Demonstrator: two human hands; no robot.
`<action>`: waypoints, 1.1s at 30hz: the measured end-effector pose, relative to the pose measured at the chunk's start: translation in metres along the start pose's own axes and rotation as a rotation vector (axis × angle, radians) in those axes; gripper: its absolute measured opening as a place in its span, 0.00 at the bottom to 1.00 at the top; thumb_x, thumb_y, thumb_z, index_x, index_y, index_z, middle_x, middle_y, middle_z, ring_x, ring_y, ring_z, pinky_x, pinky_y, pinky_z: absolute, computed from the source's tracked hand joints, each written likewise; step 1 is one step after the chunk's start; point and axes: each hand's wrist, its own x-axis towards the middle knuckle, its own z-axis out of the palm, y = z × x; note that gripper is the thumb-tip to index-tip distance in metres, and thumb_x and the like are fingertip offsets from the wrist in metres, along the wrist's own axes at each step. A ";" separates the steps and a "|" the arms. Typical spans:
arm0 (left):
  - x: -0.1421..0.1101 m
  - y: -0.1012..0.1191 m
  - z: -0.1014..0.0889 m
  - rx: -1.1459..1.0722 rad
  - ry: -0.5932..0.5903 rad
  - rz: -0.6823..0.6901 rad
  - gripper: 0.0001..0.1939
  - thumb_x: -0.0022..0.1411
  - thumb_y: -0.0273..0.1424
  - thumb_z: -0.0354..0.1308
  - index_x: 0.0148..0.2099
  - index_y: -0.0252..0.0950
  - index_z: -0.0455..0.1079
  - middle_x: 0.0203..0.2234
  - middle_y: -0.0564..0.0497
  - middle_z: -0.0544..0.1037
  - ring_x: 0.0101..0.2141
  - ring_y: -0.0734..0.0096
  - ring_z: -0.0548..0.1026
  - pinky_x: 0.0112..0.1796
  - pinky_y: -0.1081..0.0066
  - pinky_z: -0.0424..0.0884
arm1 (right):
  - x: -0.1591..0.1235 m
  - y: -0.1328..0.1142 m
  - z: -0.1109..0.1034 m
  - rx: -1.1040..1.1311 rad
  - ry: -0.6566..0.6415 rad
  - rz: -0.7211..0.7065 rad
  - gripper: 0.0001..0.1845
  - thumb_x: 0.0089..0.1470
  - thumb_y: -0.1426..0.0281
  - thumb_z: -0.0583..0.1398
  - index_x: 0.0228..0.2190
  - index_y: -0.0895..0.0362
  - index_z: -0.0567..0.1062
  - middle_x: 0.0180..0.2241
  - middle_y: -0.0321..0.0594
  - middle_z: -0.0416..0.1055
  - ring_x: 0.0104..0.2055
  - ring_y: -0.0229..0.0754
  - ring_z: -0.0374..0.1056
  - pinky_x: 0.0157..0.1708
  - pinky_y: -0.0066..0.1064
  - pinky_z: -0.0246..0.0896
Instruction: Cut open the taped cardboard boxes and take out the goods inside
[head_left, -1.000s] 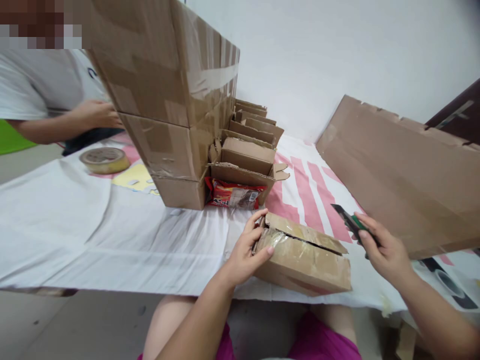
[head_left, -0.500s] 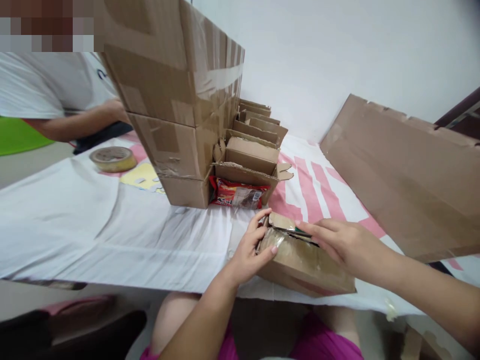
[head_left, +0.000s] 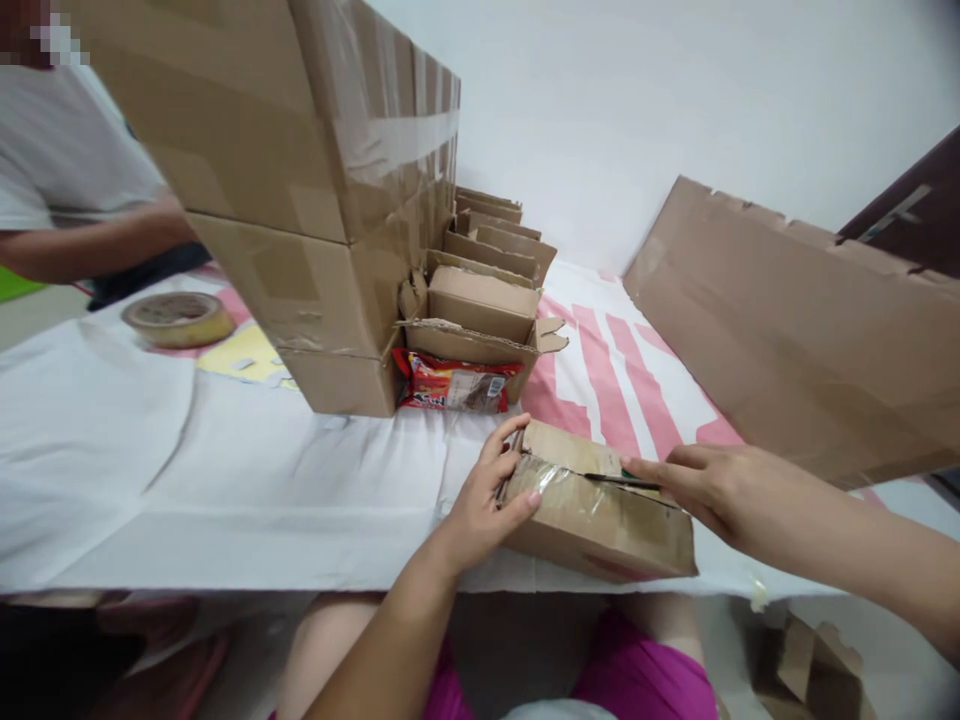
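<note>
A small taped cardboard box [head_left: 600, 530] lies at the near edge of the table. My left hand [head_left: 491, 490] grips its left end, thumb on the taped top and fingers behind the corner. Over the right part of the top, my right hand [head_left: 701, 485] is closed round a knife [head_left: 619, 481]. Its thin dark blade lies along the top seam, and a bit of green shows by the fingertips; the handle is mostly hidden. Beyond the box, a red snack packet [head_left: 457, 383] leans against an opened cardboard box [head_left: 480, 345].
Tall stacked cardboard boxes [head_left: 300, 240] rise at the left, with a row of opened boxes beside them. A tape roll [head_left: 178, 320] lies further left, near another person [head_left: 75, 180]. A large cardboard sheet [head_left: 795, 330] stands at the right. Cardboard scraps [head_left: 810, 660] are below the table.
The knife and my right hand have slid rightward along the box's top seam, and more of the blade shows. My left hand keeps its hold. The camera view has shifted slightly.
</note>
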 end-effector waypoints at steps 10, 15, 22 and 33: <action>-0.001 0.002 -0.001 0.107 -0.032 -0.007 0.14 0.61 0.41 0.55 0.41 0.36 0.71 0.64 0.41 0.55 0.62 0.51 0.57 0.60 0.54 0.55 | 0.004 -0.003 0.003 0.046 -0.147 0.029 0.22 0.62 0.74 0.51 0.55 0.49 0.67 0.28 0.38 0.71 0.26 0.36 0.68 0.23 0.26 0.51; 0.000 0.002 0.000 0.146 -0.053 0.000 0.12 0.61 0.39 0.55 0.40 0.36 0.70 0.64 0.39 0.56 0.62 0.50 0.57 0.59 0.53 0.55 | 0.002 -0.002 0.010 0.054 -0.177 0.033 0.23 0.62 0.74 0.50 0.56 0.49 0.67 0.28 0.38 0.72 0.26 0.37 0.68 0.23 0.27 0.51; 0.002 0.008 0.002 0.175 -0.074 -0.014 0.09 0.60 0.37 0.56 0.35 0.36 0.69 0.64 0.41 0.58 0.61 0.50 0.60 0.57 0.53 0.59 | -0.003 0.002 0.008 0.123 -0.184 0.035 0.22 0.61 0.73 0.51 0.55 0.49 0.69 0.28 0.38 0.73 0.24 0.36 0.67 0.24 0.26 0.52; 0.003 0.010 0.006 0.186 -0.103 -0.027 0.07 0.61 0.35 0.55 0.33 0.37 0.67 0.64 0.43 0.57 0.61 0.52 0.60 0.57 0.57 0.60 | 0.005 -0.003 0.009 0.038 -0.232 0.030 0.20 0.62 0.73 0.50 0.53 0.51 0.70 0.26 0.37 0.72 0.22 0.37 0.66 0.21 0.28 0.45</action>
